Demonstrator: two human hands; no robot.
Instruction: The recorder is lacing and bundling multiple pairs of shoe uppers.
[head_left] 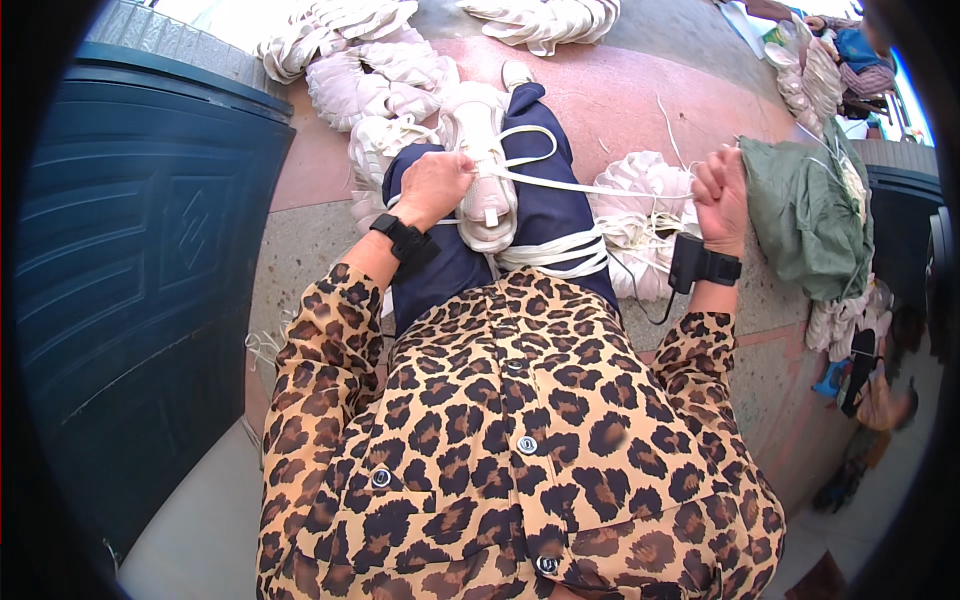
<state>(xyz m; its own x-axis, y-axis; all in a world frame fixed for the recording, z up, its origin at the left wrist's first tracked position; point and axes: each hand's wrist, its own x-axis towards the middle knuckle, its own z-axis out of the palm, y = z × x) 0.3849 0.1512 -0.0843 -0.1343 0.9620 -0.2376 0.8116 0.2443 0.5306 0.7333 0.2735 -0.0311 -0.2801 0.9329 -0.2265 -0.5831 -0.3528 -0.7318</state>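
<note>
A white and pale pink sneaker [478, 125] lies between my thighs, with a flat white shoelace [565, 186] running out of its eyelets. At the left side of the shoe, my left hand [436, 188] is closed in a pinch by the lacing; its fingertips seem to hold part of the lace. Out to the right, my right hand [720, 195] is closed on the lace and holds it stretched across. One loop of lace stands up over my right thigh. A bundle of white laces [560, 254] lies over the same thigh.
Clusters of pale sneakers [375, 80] lie ahead and left, with more shoes [640, 215] beside my right leg. A green sack [810, 205] stands at the right. A dark blue panelled door [160, 250] is on my left. Other people [880, 405] sit at far right.
</note>
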